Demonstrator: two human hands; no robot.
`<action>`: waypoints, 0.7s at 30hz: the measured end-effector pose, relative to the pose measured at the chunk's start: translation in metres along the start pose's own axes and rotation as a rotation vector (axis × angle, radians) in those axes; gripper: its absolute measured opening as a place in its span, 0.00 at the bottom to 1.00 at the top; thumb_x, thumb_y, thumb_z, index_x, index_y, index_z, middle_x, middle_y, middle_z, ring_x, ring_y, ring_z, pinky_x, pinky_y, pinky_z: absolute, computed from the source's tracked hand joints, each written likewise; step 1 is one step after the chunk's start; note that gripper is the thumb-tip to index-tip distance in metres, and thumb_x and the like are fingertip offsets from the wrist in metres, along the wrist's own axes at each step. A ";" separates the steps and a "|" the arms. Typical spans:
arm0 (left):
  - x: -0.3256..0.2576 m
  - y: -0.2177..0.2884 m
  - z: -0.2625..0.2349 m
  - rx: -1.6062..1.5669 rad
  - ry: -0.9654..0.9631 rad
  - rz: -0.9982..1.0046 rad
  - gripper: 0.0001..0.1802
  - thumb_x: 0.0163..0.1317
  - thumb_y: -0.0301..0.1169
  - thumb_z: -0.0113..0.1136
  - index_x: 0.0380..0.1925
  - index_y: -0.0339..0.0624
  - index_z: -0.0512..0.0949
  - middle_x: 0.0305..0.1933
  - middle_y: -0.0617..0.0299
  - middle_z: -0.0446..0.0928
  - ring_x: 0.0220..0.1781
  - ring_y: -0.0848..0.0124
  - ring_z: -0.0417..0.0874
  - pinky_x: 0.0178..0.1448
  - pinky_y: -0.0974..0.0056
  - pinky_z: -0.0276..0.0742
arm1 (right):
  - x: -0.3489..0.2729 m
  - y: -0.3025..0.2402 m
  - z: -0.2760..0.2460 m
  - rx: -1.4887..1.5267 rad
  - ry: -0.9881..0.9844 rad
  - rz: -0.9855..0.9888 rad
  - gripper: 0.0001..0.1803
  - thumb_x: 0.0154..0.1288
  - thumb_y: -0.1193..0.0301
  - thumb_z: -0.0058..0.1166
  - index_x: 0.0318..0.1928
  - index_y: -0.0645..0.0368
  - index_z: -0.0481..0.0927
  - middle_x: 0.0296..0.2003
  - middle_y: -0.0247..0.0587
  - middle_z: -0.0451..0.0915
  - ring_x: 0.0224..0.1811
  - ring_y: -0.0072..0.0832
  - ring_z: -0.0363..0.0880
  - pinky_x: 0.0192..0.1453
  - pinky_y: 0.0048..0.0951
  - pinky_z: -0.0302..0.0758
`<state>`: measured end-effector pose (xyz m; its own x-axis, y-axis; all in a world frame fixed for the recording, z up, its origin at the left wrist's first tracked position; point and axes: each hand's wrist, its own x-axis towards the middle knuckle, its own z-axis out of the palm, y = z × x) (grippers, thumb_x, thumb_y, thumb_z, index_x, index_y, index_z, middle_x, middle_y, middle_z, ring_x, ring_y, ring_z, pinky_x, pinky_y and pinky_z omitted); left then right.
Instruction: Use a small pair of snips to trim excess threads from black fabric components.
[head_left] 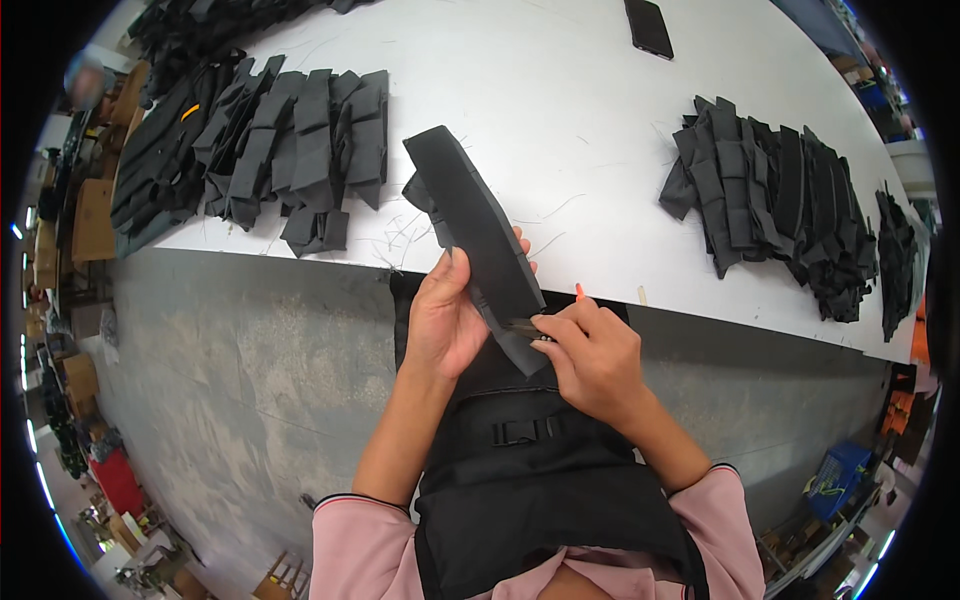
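My left hand (447, 315) is closed round a long black fabric strip (475, 215), thumb on the near side and fingertips showing past its right edge. The strip slants over the table's front edge, with folded flaps along its left side. At its lower end is my right hand (592, 352), closed on small thread snips (520, 325). Their dark pointed tips meet the strip's edge, while the fingers hide most of the rest. A bit of orange shows above the right knuckles.
On the white table (560, 120) lie cut threads and a phone (649, 28). Similar black fabric pieces (330, 130) are piled at left, more black pieces (770, 190) at right. A black apron (520, 480) hangs below my hands. A blue crate (840, 478) stands at lower right.
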<state>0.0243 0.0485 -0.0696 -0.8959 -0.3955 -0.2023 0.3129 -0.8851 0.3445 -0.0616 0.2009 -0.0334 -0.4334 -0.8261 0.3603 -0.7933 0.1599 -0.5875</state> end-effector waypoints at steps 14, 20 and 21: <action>-0.005 0.000 -0.002 0.100 0.096 -0.013 0.22 0.68 0.34 0.46 0.57 0.32 0.63 0.58 0.45 0.68 0.59 0.53 0.72 0.65 0.48 0.68 | 0.006 0.005 0.002 0.129 0.072 0.084 0.11 0.47 0.76 0.62 0.34 0.59 0.78 0.26 0.37 0.70 0.21 0.33 0.72 0.24 0.29 0.68; -0.007 -0.003 -0.003 0.013 0.131 -0.033 0.17 0.67 0.28 0.48 0.54 0.35 0.67 0.53 0.50 0.73 0.55 0.57 0.76 0.60 0.52 0.74 | 0.021 0.012 0.009 0.203 0.089 0.095 0.12 0.47 0.76 0.62 0.36 0.59 0.78 0.29 0.39 0.71 0.22 0.33 0.73 0.25 0.29 0.69; -0.008 -0.003 -0.002 0.013 0.132 -0.031 0.17 0.67 0.28 0.48 0.54 0.35 0.67 0.53 0.50 0.73 0.55 0.57 0.76 0.60 0.52 0.74 | 0.022 0.012 0.010 0.204 0.088 0.094 0.12 0.47 0.76 0.62 0.36 0.59 0.78 0.29 0.39 0.71 0.22 0.33 0.73 0.25 0.29 0.69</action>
<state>0.0315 0.0536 -0.0708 -0.8556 -0.3975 -0.3317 0.2805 -0.8945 0.3482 -0.0759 0.1796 -0.0396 -0.5440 -0.7608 0.3539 -0.6486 0.1137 -0.7526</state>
